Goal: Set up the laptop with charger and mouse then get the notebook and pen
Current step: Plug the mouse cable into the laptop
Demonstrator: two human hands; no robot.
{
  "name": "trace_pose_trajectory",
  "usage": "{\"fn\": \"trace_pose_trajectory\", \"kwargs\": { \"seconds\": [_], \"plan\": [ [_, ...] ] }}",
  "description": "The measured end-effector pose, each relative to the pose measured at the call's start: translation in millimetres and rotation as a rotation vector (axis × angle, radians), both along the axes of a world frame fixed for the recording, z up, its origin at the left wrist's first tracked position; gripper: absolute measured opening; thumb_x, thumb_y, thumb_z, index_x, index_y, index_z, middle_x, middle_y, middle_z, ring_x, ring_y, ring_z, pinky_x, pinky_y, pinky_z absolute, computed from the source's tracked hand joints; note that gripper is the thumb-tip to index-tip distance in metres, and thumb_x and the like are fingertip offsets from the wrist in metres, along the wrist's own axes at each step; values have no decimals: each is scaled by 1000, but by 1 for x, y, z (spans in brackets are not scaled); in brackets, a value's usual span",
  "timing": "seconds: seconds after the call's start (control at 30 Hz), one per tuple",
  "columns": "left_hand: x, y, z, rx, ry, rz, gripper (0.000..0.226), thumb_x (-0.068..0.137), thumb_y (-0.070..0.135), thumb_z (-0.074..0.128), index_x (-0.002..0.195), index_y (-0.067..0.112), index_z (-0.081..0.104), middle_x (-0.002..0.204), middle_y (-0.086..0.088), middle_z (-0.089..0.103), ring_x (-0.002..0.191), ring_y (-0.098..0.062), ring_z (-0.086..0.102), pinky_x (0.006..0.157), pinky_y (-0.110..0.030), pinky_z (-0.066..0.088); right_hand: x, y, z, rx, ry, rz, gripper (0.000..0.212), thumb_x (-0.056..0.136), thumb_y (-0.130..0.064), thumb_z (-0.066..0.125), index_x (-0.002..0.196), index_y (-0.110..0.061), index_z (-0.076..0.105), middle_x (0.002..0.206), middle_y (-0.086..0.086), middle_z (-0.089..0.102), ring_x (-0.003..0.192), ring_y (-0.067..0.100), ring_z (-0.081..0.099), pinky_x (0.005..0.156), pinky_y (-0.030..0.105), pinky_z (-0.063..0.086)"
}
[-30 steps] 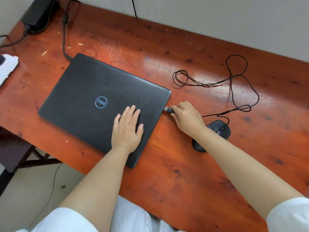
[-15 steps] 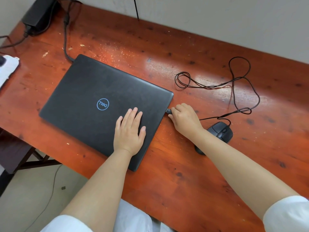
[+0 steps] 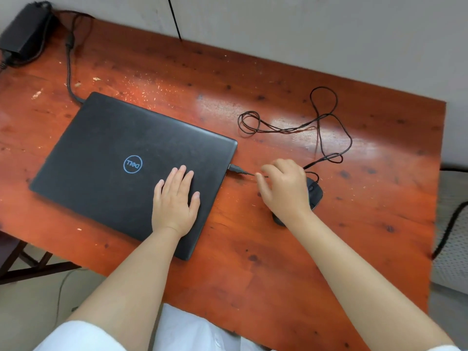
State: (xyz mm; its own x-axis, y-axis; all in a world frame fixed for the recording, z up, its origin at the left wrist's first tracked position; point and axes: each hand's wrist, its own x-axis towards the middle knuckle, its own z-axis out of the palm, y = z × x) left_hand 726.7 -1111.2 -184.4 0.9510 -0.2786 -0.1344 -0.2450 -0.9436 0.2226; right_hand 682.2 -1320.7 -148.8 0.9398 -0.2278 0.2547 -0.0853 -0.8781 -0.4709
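Note:
A closed black laptop [image 3: 114, 158] lies on the reddish wooden table [image 3: 253, 262]. My left hand [image 3: 174, 201] rests flat on its lid near the right edge. The mouse's USB plug [image 3: 235, 168] sits in the laptop's right side. My right hand [image 3: 285, 188] hovers just right of the plug, fingers apart, holding nothing. It covers most of the black mouse [image 3: 315, 192]. The mouse cable [image 3: 321, 122] loops behind. The charger brick [image 3: 24, 34] lies at the back left, and its cable [image 3: 69, 69] runs to the laptop's back corner. No notebook or pen is in view.
A grey wall runs behind the table. A thin black wire [image 3: 174, 19] hangs down it. To the right, past the table edge, stands a chair with a mesh surface [image 3: 453, 239]. A dark frame [image 3: 27, 264] stands on the floor at lower left.
My right hand has let go of the USB plug and drawn back to the right; the plug stays in the laptop's side. My left hand has stayed on the lid.

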Motion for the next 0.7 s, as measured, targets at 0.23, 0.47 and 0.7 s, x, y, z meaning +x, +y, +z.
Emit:
{"fn": "trace_pose_trajectory", "kwargs": {
  "seconds": [0.23, 0.47, 0.7],
  "plan": [
    [-1, 1, 0, -41, -3, -19, 46, 93, 25, 42, 137, 12, 35, 151, -7, 31, 142, -21, 21, 116, -43, 16, -31, 16, -21, 152, 553, -576, 65, 79, -41, 63, 135, -20, 36, 154, 13, 14, 139, 36, 11, 107, 52, 27],
    [2, 9, -1, -60, 36, -113, 51, 94, 30, 36, 141, 13, 27, 155, -6, 22, 144, -20, 13, 117, -44, 12, -46, 52, -9, 273, 402, -667, 44, 76, -10, 61, 120, -12, 56, 144, 13, 35, 135, 32, 25, 106, 49, 33],
    [5, 32, 11, -64, 128, -304, 51, 95, 29, 37, 141, 11, 25, 156, -8, 15, 144, -23, 8, 118, -41, 10, -85, 126, -14, 108, 432, -469, 48, 81, -11, 58, 128, -10, 49, 147, 11, 35, 139, 29, 21, 107, 46, 31]
  ]
}}
